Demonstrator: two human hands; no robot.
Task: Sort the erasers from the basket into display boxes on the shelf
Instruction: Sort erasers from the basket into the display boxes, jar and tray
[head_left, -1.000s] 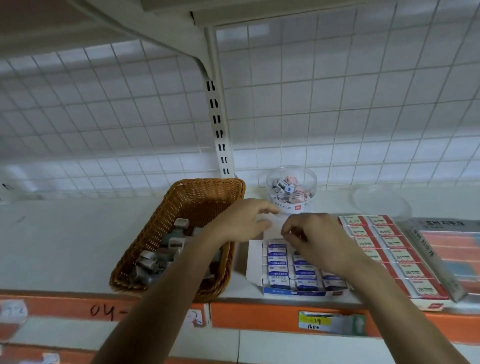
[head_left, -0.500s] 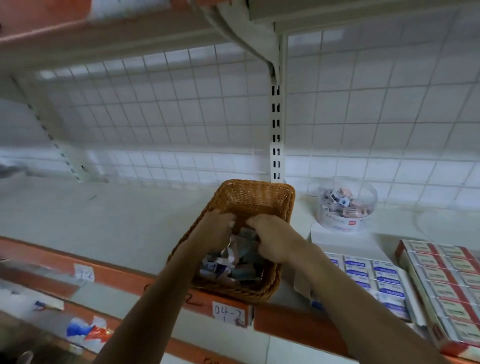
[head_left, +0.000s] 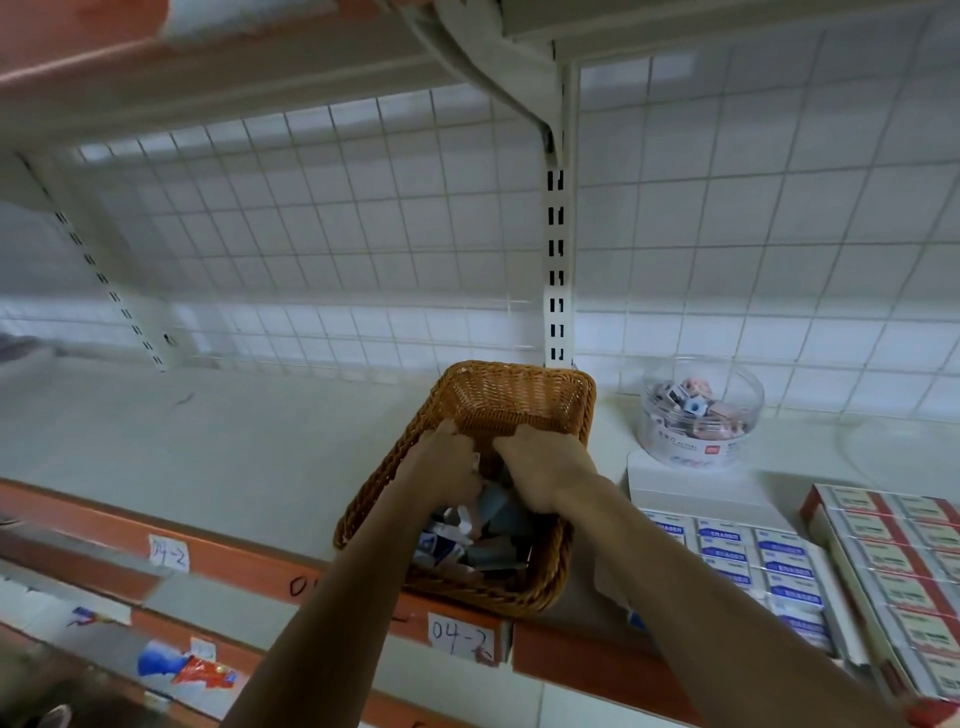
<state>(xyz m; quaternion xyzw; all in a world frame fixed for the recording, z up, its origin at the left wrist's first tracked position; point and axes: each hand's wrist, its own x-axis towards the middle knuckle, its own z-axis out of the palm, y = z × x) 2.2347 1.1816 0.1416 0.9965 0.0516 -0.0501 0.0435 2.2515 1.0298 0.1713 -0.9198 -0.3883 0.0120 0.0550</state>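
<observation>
A brown wicker basket (head_left: 524, 395) stands on the white shelf (head_left: 208, 441), its near half filled with several loose grey, white and blue erasers (head_left: 467, 545). Both my hands are down inside it. My left hand (head_left: 447, 465) has its fingers curled, pinching a small white eraser at the fingertips. Close to the right of it, my right hand (head_left: 545, 467) shows only its back; its fingers bend down into the pile and are hidden. To the right lie a display box of blue-labelled erasers (head_left: 753, 551) and a box of red-edged erasers (head_left: 893, 551).
A clear round tub (head_left: 701, 410) with small erasers stands behind the blue box's raised white flap (head_left: 691, 483). A clear lid (head_left: 893, 452) lies at the far right. A slotted upright (head_left: 556, 260) rises behind the basket. The shelf edge carries a label "04-2" (head_left: 460, 636).
One second ago both hands were over the blue-labelled box; they moved left into the basket. Over the last half second they stayed there, digging among the erasers.
</observation>
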